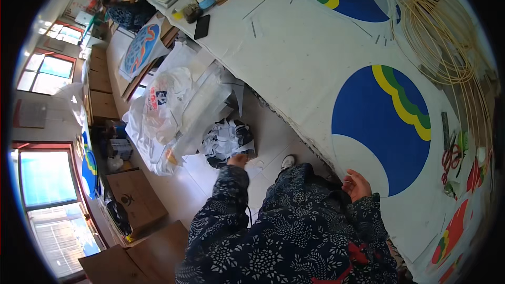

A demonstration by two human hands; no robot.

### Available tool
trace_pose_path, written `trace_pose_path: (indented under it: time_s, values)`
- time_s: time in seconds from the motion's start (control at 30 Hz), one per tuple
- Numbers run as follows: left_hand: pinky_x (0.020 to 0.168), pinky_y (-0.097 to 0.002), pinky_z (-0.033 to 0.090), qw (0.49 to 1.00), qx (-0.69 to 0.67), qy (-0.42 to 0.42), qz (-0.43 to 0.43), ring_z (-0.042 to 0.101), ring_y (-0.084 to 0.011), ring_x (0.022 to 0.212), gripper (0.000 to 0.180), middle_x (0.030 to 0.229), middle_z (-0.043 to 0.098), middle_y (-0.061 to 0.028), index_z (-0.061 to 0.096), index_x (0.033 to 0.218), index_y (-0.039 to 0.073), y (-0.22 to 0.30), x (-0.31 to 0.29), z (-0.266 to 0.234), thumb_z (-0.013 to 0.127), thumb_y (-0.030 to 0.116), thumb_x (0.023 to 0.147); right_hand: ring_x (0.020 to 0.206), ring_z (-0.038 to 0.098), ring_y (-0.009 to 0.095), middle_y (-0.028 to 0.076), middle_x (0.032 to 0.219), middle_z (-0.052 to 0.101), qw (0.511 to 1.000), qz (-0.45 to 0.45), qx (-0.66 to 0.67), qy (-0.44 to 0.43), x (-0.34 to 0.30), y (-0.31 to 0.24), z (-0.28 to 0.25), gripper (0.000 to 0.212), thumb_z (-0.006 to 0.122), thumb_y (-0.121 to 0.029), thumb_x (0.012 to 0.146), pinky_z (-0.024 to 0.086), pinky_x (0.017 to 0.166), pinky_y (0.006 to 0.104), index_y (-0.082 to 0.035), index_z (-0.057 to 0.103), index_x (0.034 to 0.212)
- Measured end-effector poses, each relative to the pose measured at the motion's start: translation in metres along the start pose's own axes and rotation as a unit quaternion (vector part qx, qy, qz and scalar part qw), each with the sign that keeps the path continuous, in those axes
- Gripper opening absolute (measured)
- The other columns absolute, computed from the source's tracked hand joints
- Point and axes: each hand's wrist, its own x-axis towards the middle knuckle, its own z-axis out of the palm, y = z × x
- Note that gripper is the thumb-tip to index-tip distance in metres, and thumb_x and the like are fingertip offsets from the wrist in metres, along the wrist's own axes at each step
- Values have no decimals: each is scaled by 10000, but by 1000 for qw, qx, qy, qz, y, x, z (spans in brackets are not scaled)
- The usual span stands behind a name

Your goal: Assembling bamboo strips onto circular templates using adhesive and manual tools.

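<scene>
My left hand (238,161) reaches out over the floor, nearest to a round bin (212,163) heaped with white paper scraps (227,135). Its fingers point away and are mostly hidden, so whether they grip anything does not show. Beside the table's edge, my right hand (357,185) is raised with loosely bent fingers apart and nothing in it. Close to that hand, a round blue panel (363,121) lies flat on the white-covered table (284,73). It has yellow and green scalloped bands and a pale grey curved area.
Scissors (450,164) lie at the table's right side, below coiled cane strips (436,37). A second blue panel (357,0) and a phone (202,27) are farther back. Plastic bags (163,110) bulge left of the bin; a cardboard box (138,200) stands lower left. Another person (129,13) sits far left.
</scene>
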Motion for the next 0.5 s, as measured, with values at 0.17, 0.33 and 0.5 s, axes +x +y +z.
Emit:
trace_pose_path:
  time_s: [0.17,0.33,0.5]
  values:
    - [898,-405,424,994,18,79,-78,556,-337,1014,385,1029,597,-225,570,1111,11,-73,40,-172,607,218,788,745,574,180,80,870,588,999,15,28,34,1,49,78,305,502,-206,891,503,674,331,-31,529,1139]
    - [917,-411,406,976,96,176,-90,525,-351,1050,413,1076,564,-238,543,1139,8,-101,72,-187,606,211,785,742,573,179,78,856,584,996,30,56,65,-6,57,77,299,506,-209,889,507,670,338,-35,533,1131]
    - [940,-419,385,943,187,275,-34,485,-369,1093,450,1135,522,-254,511,1175,5,-110,102,-199,604,204,782,689,594,195,108,851,607,991,-51,13,125,-7,66,64,273,508,-150,877,520,601,334,-13,539,1111]
